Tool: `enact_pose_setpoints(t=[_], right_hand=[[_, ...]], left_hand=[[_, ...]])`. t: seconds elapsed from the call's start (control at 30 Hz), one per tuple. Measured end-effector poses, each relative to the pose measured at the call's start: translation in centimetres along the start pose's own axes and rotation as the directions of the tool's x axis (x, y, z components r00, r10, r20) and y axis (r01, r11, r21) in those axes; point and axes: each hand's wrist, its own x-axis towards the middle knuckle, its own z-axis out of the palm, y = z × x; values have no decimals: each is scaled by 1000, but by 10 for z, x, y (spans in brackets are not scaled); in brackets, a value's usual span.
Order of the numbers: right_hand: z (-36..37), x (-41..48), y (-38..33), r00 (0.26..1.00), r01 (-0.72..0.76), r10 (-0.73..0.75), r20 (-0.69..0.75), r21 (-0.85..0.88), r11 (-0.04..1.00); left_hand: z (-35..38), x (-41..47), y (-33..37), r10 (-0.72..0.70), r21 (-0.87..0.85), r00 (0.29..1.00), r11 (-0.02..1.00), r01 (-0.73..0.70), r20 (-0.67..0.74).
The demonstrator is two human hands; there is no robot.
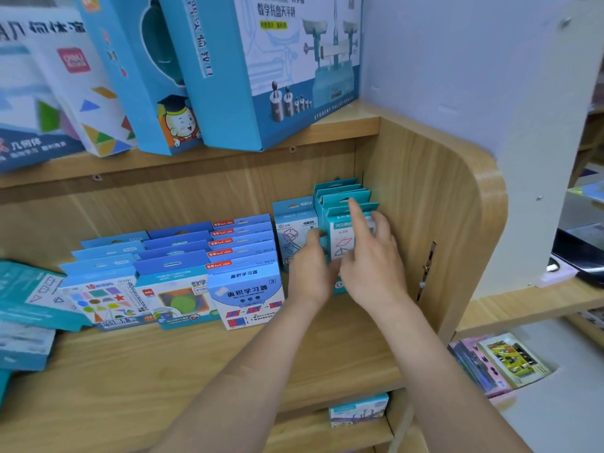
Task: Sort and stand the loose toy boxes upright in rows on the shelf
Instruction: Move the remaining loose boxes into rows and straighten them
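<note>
Our left hand (pixel 310 269) pinches the rectangular teal cardboard box (pixel 341 228) at its left edge; our right hand (pixel 376 259), fingers spread, rests against its flat front.

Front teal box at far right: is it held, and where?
Left hand grips the front teal box by its left edge; right hand touches it, fingers straight.

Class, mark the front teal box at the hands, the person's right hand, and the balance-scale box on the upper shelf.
front teal box (pixel 342 236), head view, white front label.
right hand (pixel 372 258), head view, back of the hand.
balance-scale box (pixel 294 60), head view, printed front face.
</note>
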Motion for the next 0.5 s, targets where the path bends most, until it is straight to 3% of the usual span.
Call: enact_pose_setpoints(t=[0.37,0.5], right_hand=[[2,-31,22,992,106,-82,-92,299,948],[9,-29,25,994,82,-60,-87,268,960]], left_hand=[[-22,-14,-8,116,-74,982,989,-128,-150],[-26,-22,-11,105,-130,994,985,-109,-43]])
